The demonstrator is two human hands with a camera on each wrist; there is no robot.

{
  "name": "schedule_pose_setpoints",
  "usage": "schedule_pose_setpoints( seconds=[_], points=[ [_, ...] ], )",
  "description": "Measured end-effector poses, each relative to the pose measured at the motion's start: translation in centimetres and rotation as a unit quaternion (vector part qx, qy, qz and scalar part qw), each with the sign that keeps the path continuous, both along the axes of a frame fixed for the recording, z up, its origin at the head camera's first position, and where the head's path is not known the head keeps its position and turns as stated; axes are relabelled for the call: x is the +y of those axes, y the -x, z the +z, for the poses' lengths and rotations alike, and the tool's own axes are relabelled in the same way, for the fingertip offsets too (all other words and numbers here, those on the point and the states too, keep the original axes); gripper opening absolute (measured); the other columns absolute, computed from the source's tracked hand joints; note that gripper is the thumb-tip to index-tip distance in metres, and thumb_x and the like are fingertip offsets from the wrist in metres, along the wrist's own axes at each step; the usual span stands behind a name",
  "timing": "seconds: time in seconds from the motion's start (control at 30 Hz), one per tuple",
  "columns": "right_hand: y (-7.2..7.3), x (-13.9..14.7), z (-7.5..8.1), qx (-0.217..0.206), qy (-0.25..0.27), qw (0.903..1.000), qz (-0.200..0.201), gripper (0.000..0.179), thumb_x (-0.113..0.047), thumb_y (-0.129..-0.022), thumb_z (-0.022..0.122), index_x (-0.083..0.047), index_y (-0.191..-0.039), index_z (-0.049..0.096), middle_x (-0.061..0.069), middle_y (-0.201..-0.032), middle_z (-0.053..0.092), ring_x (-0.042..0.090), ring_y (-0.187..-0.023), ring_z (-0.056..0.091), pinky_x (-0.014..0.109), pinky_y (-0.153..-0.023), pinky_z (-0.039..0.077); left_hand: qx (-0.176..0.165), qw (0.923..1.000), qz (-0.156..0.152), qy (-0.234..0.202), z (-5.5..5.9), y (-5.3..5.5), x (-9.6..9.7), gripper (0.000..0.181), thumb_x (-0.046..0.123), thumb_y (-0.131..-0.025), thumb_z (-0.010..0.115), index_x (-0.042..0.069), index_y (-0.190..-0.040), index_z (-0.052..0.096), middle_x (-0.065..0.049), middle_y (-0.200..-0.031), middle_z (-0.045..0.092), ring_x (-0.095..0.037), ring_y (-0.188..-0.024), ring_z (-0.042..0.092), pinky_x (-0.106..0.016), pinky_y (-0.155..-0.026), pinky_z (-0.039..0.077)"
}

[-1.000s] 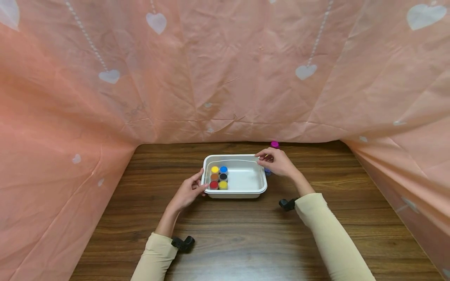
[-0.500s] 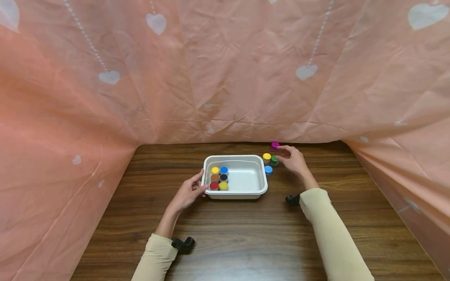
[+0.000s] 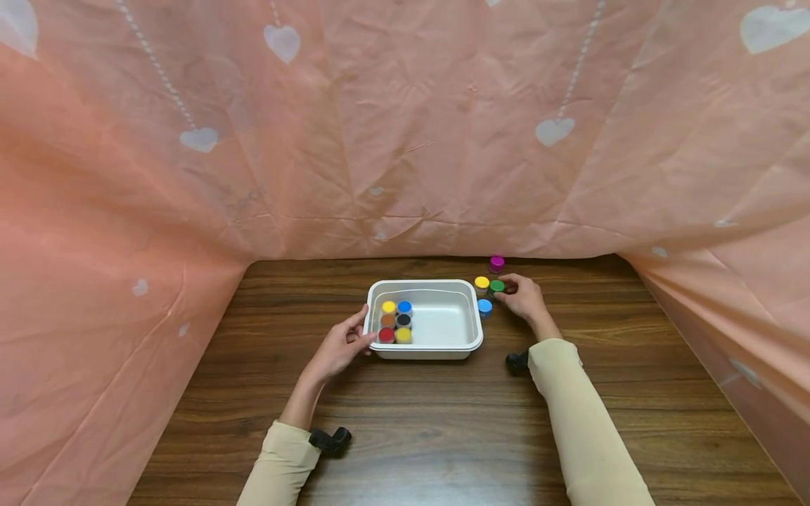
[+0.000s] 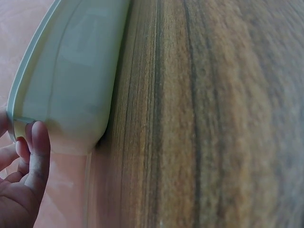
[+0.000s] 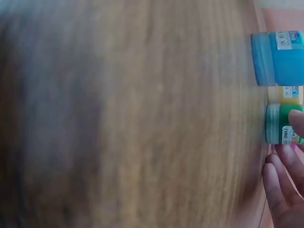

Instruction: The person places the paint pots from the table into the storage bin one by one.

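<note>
The right hand (image 3: 522,299) has its grip closed on a small, round, green-lidded jar (image 3: 496,287) on the brown wood-grain bench (image 3: 411,422), beside a round yellow-lidded jar (image 3: 481,284). The left hand (image 3: 338,347) pinches the left end of a white rectangular plastic tray (image 3: 446,320).

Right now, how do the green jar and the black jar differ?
Colour: the green jar has a green top, the black jar a black one.
Place: green jar is on the table, right of the white tray; black jar is inside the tray.
Contact: the right hand pinches the green jar; no hand touches the black jar.
Shared: both round-topped, upright.
</note>
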State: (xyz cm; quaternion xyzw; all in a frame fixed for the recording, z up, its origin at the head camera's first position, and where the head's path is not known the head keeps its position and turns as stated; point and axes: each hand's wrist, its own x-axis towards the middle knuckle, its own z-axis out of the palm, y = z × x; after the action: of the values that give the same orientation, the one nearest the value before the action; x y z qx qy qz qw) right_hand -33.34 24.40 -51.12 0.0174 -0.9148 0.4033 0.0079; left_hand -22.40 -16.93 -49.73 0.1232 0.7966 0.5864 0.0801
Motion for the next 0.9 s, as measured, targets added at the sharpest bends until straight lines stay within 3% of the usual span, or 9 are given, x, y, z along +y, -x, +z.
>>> schedule_pose_setpoints(
  seconds=[0.43, 0.67, 0.9],
  points=[
    [0.0, 0.6, -0.1, -0.011, -0.001, 0.9999, 0.000, 0.040, -0.017, -0.100, 0.070, 0.007, -0.129, 0.059, 0.029, -0.123, 0.062, 0.042, -0.116, 0.060, 0.052, -0.104, 0.053, 0.002, 1.0000, -0.002, -0.001, 0.1, 0.1, 0.2, 0.066, 0.008, -0.102, 0.066, 0.000, -0.159, 0.035, -0.009, -0.088, 0.056, -0.020, -0.076, 0.061, -0.044, -0.077, 0.065],
    [-0.5, 0.5, 1.0, 0.005, 0.039, 0.9992, 0.005, 0.043, -0.018, -0.098, 0.072, 0.009, -0.128, 0.057, 0.030, -0.124, 0.062, 0.042, -0.113, 0.064, 0.048, -0.097, 0.058, 0.005, 1.0000, -0.003, -0.003, 0.1, 0.1, 0.2, 0.066, 0.007, -0.102, 0.066, -0.002, -0.159, 0.034, -0.009, -0.088, 0.056, -0.019, -0.076, 0.062, -0.047, -0.078, 0.064],
    [-1.4, -0.2, 3.0, 0.016, 0.080, 0.9966, 0.004, 0.049, -0.028, -0.100, 0.071, 0.004, -0.133, 0.056, 0.026, -0.128, 0.062, 0.040, -0.118, 0.063, 0.045, -0.099, 0.057, 0.000, 1.0000, 0.001, -0.002, 0.1, -0.1, 0.1, 0.066, 0.007, -0.102, 0.065, -0.001, -0.159, 0.034, -0.007, -0.088, 0.056, -0.014, -0.074, 0.061, -0.038, -0.075, 0.065]
  ],
)
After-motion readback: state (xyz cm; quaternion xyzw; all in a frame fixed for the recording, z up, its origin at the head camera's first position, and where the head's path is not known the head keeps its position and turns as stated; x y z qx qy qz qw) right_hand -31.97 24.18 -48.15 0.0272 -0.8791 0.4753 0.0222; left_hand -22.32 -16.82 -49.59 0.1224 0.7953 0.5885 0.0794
